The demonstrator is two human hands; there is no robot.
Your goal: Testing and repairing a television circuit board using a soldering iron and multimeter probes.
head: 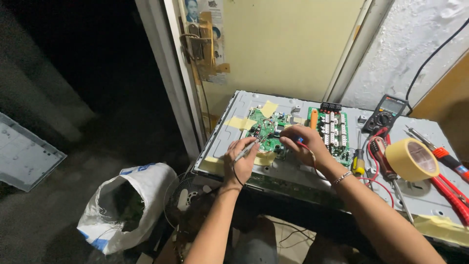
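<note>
My left hand [241,160] grips a thin black test probe [249,147] whose tip touches a green circuit board [264,128] fixed on the grey metal back panel [222,128] of a flat screen. My right hand [302,143] holds a red test probe [299,140] against the same board, with its red lead running over my wrist. A second green board [334,129] with white connectors lies just right of my right hand. Yellow tape strips [237,122] hold cables down around the boards.
A dark multimeter [386,114] sits at the panel's far right, its leads trailing toward me. A roll of yellow masking tape [410,159], screwdrivers [382,159] and red-handled pliers [452,193] lie to the right. A white sack [131,205] and a fan [181,194] stand on the floor at left.
</note>
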